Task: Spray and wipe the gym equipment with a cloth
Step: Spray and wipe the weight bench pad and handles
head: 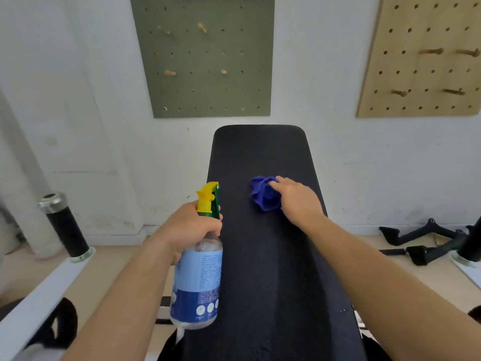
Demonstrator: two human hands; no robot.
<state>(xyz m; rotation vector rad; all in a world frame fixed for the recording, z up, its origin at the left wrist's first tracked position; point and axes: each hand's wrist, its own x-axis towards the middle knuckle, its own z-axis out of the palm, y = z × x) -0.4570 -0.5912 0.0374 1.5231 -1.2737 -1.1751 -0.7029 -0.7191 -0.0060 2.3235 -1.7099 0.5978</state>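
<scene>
Purple cloth [263, 194] bunched on the black weight bench pad [263, 269], spray bottle [199, 277] held at its left edge.
Right hand [299, 201] lies with loosely spread fingers [279, 184] on the wadded cloth, about midway up the pad. Left-hand [187, 227] fingers wrap the bottle's neck. Wadded this small, the cloth could skip the pad's edges and leave streaks. The yellow nozzle [207, 195] sits at the pad's edge, so a squeeze might mist the wall or floor.
</scene>
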